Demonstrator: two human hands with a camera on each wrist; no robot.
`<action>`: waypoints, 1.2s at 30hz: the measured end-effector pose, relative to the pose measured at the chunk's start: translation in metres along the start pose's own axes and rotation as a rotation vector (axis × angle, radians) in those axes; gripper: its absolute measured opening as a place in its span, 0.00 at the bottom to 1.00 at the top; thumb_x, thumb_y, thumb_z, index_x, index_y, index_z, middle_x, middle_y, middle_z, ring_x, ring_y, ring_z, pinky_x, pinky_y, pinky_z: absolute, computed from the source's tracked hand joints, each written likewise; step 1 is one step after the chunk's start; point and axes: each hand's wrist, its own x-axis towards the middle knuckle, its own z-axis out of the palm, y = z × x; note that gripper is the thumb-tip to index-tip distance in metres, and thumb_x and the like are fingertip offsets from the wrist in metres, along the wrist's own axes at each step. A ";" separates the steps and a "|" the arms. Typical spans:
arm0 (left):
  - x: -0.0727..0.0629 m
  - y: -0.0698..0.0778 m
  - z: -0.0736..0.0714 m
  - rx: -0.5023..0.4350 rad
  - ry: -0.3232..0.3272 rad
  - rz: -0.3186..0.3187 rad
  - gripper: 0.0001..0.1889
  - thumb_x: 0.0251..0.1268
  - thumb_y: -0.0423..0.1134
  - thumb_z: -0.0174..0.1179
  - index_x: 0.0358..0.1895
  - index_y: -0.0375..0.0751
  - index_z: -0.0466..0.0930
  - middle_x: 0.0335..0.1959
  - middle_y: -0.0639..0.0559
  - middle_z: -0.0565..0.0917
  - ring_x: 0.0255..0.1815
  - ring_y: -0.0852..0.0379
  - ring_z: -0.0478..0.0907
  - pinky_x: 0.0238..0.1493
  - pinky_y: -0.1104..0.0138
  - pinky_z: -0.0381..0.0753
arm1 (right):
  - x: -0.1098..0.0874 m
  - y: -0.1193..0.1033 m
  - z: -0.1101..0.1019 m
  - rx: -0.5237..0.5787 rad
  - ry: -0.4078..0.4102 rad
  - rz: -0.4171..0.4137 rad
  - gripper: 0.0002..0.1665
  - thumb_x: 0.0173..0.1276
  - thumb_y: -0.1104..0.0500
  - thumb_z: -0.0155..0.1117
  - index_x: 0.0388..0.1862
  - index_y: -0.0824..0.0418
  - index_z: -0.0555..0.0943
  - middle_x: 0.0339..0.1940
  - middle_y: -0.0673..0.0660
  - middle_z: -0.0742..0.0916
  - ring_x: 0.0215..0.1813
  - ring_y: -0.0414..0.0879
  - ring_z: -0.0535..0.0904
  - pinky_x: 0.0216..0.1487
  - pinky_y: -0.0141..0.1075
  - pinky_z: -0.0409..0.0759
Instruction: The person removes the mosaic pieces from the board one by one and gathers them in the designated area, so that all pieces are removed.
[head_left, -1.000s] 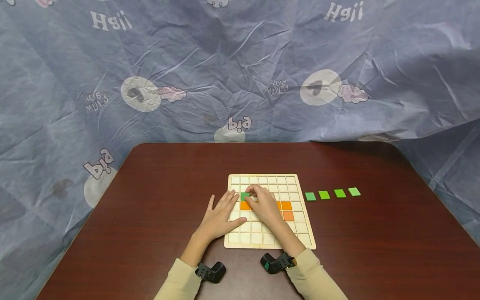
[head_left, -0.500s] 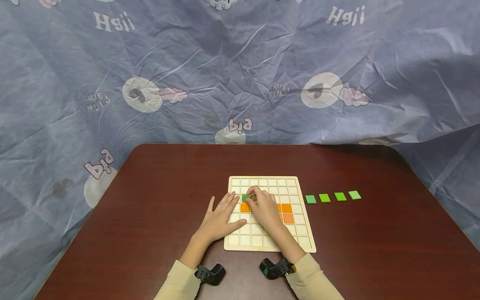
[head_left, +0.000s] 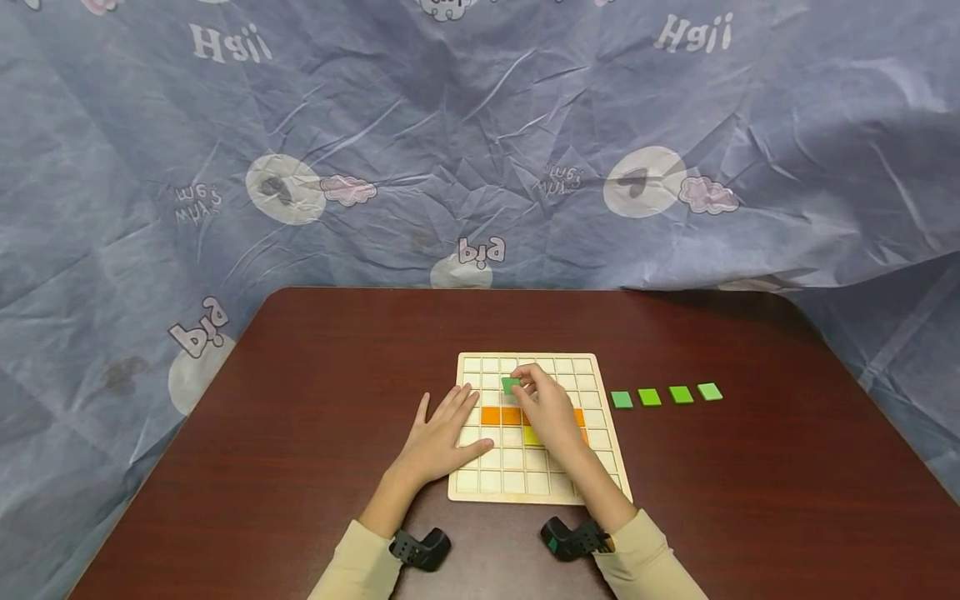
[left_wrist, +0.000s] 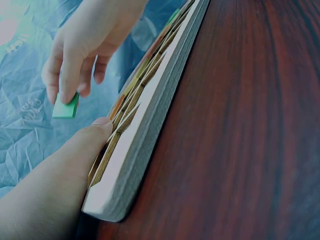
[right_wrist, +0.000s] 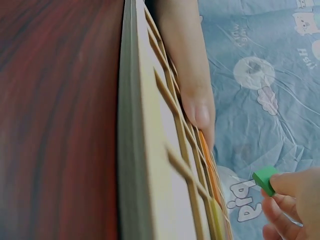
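In the head view, a right hand (head_left: 551,412) pinches a bright green square tile (head_left: 510,386) between thumb and fingers, over the far part of a pale wooden square board (head_left: 513,482) divided into a grid of shallow cells. A left hand (head_left: 442,437) lies with fingers straight and spread across the board's left edge, the thumb apart from the others. A row of orange square tiles (head_left: 490,416) sits in the cells, partly hidden by the right hand, and a yellow square tile (head_left: 532,436) lies just on the near side of that row. Four flat square tiles in shades of green (head_left: 649,397) are lined up on the dark reddish-brown wooden counter (head_left: 337,358), to the right of the board. Behind hangs a creased blue-grey printed cloth (head_left: 480,125). Both arms wear beige sleeves (head_left: 652,558) and black wrist devices (head_left: 420,550).

In the left wrist view, the board shows nearly edge-on, with the left thumb resting on it. The green tile is raised, apart from the board, in the right fingertips.

In the right wrist view, the tile is tilted at the right thumb, while the left hand lies along the board's far side.
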 end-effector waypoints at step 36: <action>-0.001 -0.001 0.001 -0.020 0.002 0.016 0.42 0.57 0.69 0.42 0.72 0.52 0.48 0.74 0.56 0.49 0.75 0.58 0.44 0.69 0.45 0.33 | -0.021 0.110 -0.138 -0.182 0.378 0.127 0.16 0.68 0.59 0.53 0.52 0.57 0.79 0.37 0.58 0.81 0.30 0.18 0.63 0.29 0.22 0.65</action>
